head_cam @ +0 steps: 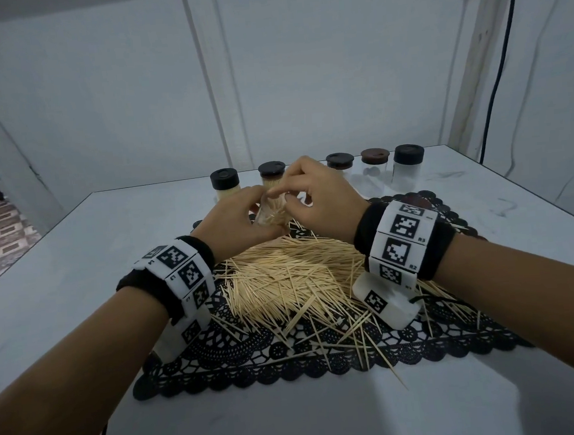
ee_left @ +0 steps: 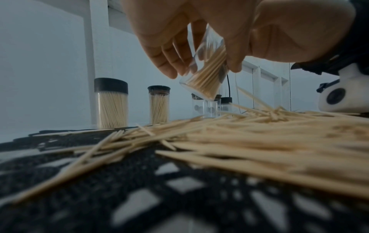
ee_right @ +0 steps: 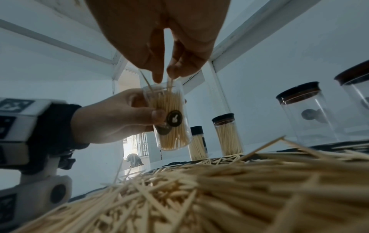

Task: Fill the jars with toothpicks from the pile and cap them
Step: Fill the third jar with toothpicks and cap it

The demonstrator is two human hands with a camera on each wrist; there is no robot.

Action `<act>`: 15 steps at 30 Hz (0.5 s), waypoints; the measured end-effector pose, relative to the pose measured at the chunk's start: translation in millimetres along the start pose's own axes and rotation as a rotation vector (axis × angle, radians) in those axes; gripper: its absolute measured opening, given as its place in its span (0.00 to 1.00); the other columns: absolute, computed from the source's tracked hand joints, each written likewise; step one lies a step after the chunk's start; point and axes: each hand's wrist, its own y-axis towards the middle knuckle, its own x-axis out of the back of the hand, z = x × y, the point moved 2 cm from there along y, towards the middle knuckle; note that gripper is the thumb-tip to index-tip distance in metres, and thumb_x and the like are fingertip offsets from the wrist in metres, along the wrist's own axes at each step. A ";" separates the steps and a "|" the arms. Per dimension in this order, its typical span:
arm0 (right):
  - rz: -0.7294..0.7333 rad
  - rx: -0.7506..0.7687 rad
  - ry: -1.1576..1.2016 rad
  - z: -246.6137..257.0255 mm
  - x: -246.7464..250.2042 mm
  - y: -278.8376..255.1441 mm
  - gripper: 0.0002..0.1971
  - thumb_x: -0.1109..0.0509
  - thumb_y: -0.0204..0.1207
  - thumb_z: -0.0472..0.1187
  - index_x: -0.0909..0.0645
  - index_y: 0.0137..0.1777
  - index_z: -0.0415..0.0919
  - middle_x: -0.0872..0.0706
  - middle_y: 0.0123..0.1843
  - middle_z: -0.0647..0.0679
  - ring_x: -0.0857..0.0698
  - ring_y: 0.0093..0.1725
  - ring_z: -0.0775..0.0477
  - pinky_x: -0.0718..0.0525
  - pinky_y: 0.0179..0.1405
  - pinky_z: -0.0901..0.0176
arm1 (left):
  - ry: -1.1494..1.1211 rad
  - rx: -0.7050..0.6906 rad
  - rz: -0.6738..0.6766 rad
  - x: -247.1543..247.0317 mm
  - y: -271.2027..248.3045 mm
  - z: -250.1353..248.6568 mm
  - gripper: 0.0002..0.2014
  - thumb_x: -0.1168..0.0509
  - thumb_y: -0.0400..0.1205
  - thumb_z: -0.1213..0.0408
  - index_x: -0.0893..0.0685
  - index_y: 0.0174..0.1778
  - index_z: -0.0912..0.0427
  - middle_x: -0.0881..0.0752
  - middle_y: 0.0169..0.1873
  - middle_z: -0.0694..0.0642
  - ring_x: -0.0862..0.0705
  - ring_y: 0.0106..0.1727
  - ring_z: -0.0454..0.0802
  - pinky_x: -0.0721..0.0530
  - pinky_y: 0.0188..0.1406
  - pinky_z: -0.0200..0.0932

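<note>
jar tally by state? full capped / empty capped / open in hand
Full, capped: 2, the left one and its neighbour.
Empty, capped: 3, black-lidded, brown-lidded, black-lidded at far right.
Open, part-filled, in the left hand: 1.
Total: 6 jars.

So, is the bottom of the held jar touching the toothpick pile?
Apart. The right wrist view shows the held jar with wall visible between its base and the toothpick pile.

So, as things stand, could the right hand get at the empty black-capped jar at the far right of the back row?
Probably yes. That jar stands on bare table, nothing in front of it. But the right hand is pinching toothpicks into the open jar that the left hand holds, so it must let go first.
</note>
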 end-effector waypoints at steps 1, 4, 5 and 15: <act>-0.008 0.007 -0.003 -0.4 0.9 0.2 0.12 0.35 0.73 0.30 0.13 0.51 0.37 0.22 0.47 0.48 0.24 0.43 0.58 0.27 0.43 0.81 | -0.004 -0.002 0.004 0.5 0.1 0.0 0.18 0.24 0.72 0.58 0.21 0.54 0.51 0.21 0.42 0.37 0.21 0.46 0.40 0.26 0.43 0.20; -0.050 0.045 -0.039 -0.6 4.5 1.1 0.10 0.36 0.73 0.34 0.13 0.49 0.39 0.15 0.46 0.47 0.20 0.47 0.53 0.28 0.46 0.77 | 0.001 0.003 0.001 1.0 0.6 0.7 0.23 0.24 0.72 0.57 0.21 0.61 0.55 0.22 0.45 0.37 0.23 0.47 0.37 0.29 0.42 0.15; -0.061 0.026 -0.069 -2.6 4.8 1.5 0.11 0.37 0.73 0.38 0.13 0.48 0.40 0.14 0.47 0.47 0.20 0.49 0.50 0.30 0.49 0.73 | 0.007 0.006 -0.003 1.3 0.7 1.0 0.24 0.24 0.72 0.56 0.21 0.63 0.56 0.21 0.47 0.40 0.23 0.48 0.39 0.29 0.42 0.15; 0.188 -0.260 -0.128 -2.3 6.7 -3.4 0.18 0.34 0.75 0.58 0.27 0.50 0.44 0.24 0.30 0.56 0.25 0.29 0.60 0.28 0.30 0.67 | 0.048 -0.020 -0.031 1.8 1.6 3.7 0.25 0.25 0.72 0.56 0.21 0.63 0.57 0.18 0.51 0.47 0.23 0.47 0.39 0.32 0.41 0.14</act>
